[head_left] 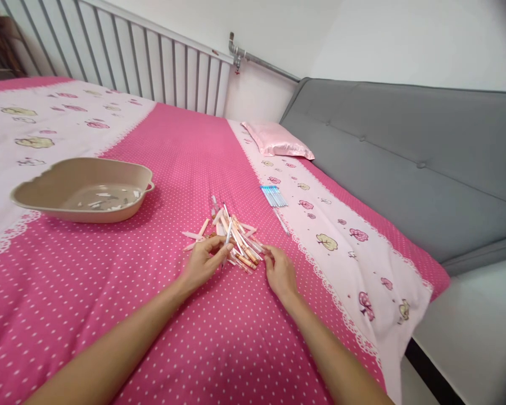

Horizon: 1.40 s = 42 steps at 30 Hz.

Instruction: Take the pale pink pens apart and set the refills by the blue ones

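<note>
A loose pile of slim pens (241, 239) in pink, white and orange lies on the bedspread in front of me. My left hand (204, 260) is closed at the pile's near left side, with a pale pen (228, 239) pinched between thumb and fingers and pointing up. At the right edge of the pile is my right hand (280, 273), its thumb and fingertips drawn together by the pen ends. Whatever is between them is too small to make out. Beyond it, several blue-capped pens (274, 196) lie side by side in a row, and a single pen (280, 221) rests just below them.
On the left stands a beige plastic basin (46, 212) with small white pieces on its bottom. A pink pillow (276, 139) lies at the far side, beside the grey padded headboard (405, 135). White radiator bars (152, 62) run along the back wall. The pink dotted bedspread (185, 135) has soft folds.
</note>
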Tool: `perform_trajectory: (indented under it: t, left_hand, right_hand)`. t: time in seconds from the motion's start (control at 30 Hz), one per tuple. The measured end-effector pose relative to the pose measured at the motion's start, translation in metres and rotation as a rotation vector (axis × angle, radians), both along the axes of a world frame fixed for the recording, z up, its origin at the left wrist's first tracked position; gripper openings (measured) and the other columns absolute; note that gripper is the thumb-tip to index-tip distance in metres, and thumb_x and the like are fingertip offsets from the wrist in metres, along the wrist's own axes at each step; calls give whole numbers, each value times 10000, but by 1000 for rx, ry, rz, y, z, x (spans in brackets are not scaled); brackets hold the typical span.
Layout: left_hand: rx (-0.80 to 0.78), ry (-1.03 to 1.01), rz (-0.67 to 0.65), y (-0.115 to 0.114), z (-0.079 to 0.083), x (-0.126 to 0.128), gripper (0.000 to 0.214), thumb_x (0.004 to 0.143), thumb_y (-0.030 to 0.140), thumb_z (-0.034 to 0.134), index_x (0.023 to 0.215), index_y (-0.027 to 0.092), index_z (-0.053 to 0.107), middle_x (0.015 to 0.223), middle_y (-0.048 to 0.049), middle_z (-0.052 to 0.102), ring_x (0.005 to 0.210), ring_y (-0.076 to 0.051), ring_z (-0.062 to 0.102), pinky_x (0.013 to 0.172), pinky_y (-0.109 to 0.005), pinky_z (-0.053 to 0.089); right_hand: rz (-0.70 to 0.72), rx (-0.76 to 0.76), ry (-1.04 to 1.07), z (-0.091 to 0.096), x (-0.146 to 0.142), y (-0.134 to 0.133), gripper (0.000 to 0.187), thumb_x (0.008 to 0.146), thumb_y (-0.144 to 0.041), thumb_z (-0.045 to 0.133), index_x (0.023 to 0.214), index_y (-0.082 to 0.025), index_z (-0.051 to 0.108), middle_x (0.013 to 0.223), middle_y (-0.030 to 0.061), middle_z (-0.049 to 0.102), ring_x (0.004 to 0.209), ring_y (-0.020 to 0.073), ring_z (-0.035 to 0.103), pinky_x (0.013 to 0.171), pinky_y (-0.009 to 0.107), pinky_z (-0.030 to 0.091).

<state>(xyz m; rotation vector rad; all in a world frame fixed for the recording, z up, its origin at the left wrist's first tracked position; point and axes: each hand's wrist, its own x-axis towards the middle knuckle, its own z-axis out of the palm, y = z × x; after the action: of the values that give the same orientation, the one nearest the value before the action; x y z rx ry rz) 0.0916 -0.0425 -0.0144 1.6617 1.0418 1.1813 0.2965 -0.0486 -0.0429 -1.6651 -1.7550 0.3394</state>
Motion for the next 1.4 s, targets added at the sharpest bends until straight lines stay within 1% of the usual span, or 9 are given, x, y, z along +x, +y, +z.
perform_trajectory:
  t: [0.2, 0.3, 0.5, 0.7, 0.9, 1.0, 1.13, 1.27, 1.4]
  left_hand:
    - [8, 22, 9, 0, 0, 2, 317, 831, 406, 488, 764, 110, 576, 597, -2, 548, 512, -93, 492, 500, -207, 373]
    - [7, 34, 12, -1, 1, 1, 318, 830, 406, 491, 781, 107, 585, 588, 1, 545, 511, -94, 493, 501, -207, 375]
    - [26, 45, -3, -1, 2, 0, 316, 834, 401, 483, 750, 113, 583, 588, 3, 547, 512, -89, 486, 496, -199, 367]
    - [44, 70, -10, 1, -1, 1, 319, 840, 400, 482, 764, 111, 594, 585, 7, 546, 513, -84, 478, 502, -195, 361]
    - [36, 64, -9, 1, -1, 0, 312, 841, 394, 483, 752, 114, 588, 586, 9, 544, 518, -83, 476, 508, -194, 360]
    - [37, 75, -5, 1, -1, -1, 311, 839, 399, 488, 740, 122, 587, 577, 14, 541, 511, -81, 468, 498, -190, 350]
    - [37, 78, -6, 1, -2, -1, 318, 841, 400, 483, 716, 123, 575, 576, 13, 539, 511, -81, 468, 499, -189, 349]
    - [39, 75, -4, 1, 0, 0, 306, 836, 391, 488, 717, 123, 575, 553, 19, 527, 496, -80, 456, 489, -190, 337]
    - [43, 76, -13, 1, 2, 1, 292, 831, 379, 491, 723, 122, 580, 563, 17, 533, 504, -81, 457, 492, -188, 337]
  right_hand:
    - [84, 0, -112, -3, -2, 2, 435, 848, -74, 315, 1164, -181, 595, 1019, 95, 612, 924, 207, 567, 790, 339, 475]
    - [124, 28, -118, -2, -5, 3, 459, 847, -56, 305, 1217, -166, 553, 1085, 100, 598, 978, 203, 550, 836, 335, 463]
    - [193, 18, -197, -6, -8, 7, 442, 869, -89, 329, 1222, -221, 560, 1257, 72, 537, 1143, 220, 482, 942, 373, 412]
    - [228, 37, -241, -11, -7, 5, 438, 855, -67, 356, 1204, -217, 575, 1287, 53, 526, 1183, 206, 472, 997, 382, 377]
    - [200, 86, -95, -10, -11, 3, 375, 831, -65, 367, 1045, -141, 665, 1129, 99, 614, 1055, 206, 555, 929, 352, 439]
    - [192, 116, -38, -7, -11, 3, 335, 798, -64, 402, 950, -147, 689, 1009, 99, 632, 954, 201, 582, 885, 351, 462]
    - [131, 149, 41, -2, -8, 2, 266, 769, -89, 441, 868, -158, 678, 955, 91, 631, 910, 199, 583, 862, 359, 463]
    - [30, 183, 176, 3, -5, 2, 212, 803, -178, 448, 921, -140, 621, 903, 90, 641, 827, 193, 593, 783, 361, 485]
    - [-65, 178, 414, 13, -4, 0, 263, 841, -291, 457, 1030, -134, 551, 956, 99, 637, 816, 177, 600, 724, 324, 496]
